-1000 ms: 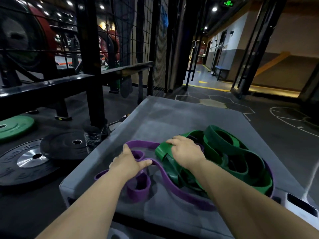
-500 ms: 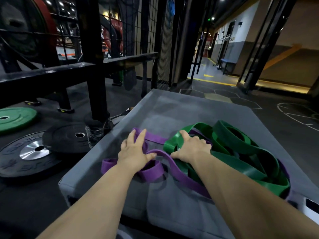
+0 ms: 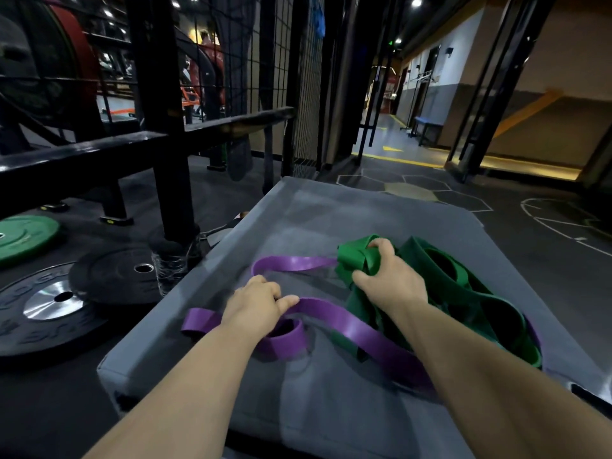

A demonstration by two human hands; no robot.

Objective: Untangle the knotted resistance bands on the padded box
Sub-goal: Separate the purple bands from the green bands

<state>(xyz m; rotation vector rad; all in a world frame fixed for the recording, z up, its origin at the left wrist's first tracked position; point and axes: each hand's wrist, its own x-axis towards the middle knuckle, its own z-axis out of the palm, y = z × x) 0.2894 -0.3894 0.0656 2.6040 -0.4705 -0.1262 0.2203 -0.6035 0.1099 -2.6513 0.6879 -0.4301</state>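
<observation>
Padded box (image 3: 331,220): right hand (image 3: 387,279) lifted green band (image 3: 440,276).

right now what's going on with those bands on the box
A person is untangling two resistance bands on a grey padded box. The left hand holds the purple band near its curled loops, and the right hand grips a bunched fold of the green band. The purple band runs into the green pile, so they are not yet apart.

Pinches purple band (image 3: 347,323) with left hand (image 3: 258,304), palm down. Grips green band (image 3: 443,283) in right hand (image 3: 387,281), fingers curled.
</observation>
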